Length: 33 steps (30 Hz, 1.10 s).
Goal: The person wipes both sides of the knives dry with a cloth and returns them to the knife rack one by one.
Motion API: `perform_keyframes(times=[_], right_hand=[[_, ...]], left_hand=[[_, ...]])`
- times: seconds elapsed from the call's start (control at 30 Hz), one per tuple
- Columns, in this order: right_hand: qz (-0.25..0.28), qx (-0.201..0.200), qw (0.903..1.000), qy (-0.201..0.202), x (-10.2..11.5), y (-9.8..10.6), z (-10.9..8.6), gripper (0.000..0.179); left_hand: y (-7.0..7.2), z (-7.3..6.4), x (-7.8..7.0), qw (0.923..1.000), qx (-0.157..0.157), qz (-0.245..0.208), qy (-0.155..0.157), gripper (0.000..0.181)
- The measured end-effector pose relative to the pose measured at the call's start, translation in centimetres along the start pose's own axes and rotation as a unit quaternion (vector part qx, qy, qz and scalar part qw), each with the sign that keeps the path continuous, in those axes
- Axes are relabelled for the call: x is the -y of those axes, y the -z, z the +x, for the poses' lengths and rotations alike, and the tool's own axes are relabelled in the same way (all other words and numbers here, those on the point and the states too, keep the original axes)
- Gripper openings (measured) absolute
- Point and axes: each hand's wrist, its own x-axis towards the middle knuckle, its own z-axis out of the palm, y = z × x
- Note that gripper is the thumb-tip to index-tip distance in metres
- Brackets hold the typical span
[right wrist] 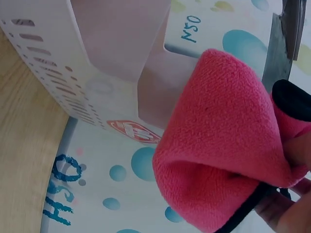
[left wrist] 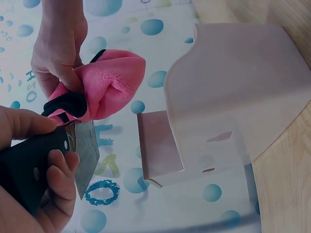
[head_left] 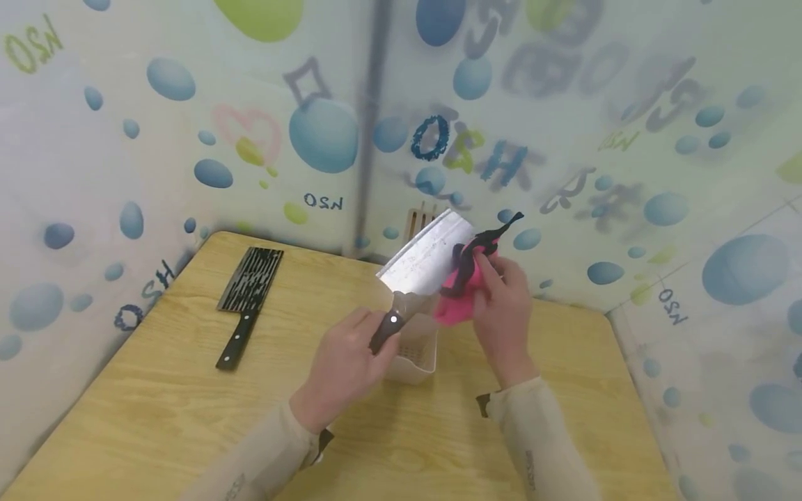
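My left hand [head_left: 347, 362] grips the dark riveted handle of a cleaver [head_left: 429, 252], its shiny blade raised and slanting up to the right. In my right hand [head_left: 506, 316] is a bunched pink cloth [head_left: 460, 307] with black trim, held against the blade's right part. In the left wrist view, the cloth [left wrist: 114, 82] lies over the blade [left wrist: 86, 155], hiding part of it. Fluffy folds of cloth [right wrist: 214, 126] fill much of the right wrist view. Below the hands stands a pale plastic holder [head_left: 410, 372], partly hidden by the left hand and cleaver.
A second cleaver [head_left: 249, 289], black with light streaks and a black handle, lies on the left of the wooden table [head_left: 156, 403]. Behind the raised blade shows a brown slotted object [head_left: 418, 221]. Patterned walls [head_left: 326, 132] close in the table's back and sides.
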Motion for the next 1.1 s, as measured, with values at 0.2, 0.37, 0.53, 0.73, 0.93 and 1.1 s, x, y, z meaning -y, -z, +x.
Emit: perform_keyframes(times=[0.2,0.37,0.53,0.73,0.93,1.1], right_hand=[[0.036,-0.015,0.9986,0.035,1.3,-0.2,-0.8,0.038],[0.065,-0.024,0.9966,0.044,2.2,-0.2,-1.0,0.038],[0.057,-0.035,0.9972,0.033,1.8,-0.1,-0.7,0.038],[0.038,-0.047,0.9981,0.009,0.8,0.0,0.4,0.038],[0.029,-0.063,0.9975,-0.012,0.1,0.1,1.6,0.033],[0.027,-0.062,0.9977,-0.007,0.5,0.2,1.6,0.033]], left_hand=[[0.1,0.5,-0.1,0.9996,0.012,-0.012,0.023,0.011],[0.2,0.9,-0.1,0.9984,0.024,-0.025,0.044,0.007],[0.3,0.8,-0.2,0.9976,0.036,-0.038,0.045,0.015],[0.5,0.5,-0.3,0.9963,0.046,-0.056,0.045,0.021],[0.8,0.6,-0.4,0.9933,0.068,-0.081,0.047,0.023],[1.0,0.7,-0.4,0.9874,0.100,-0.100,0.071,0.029]])
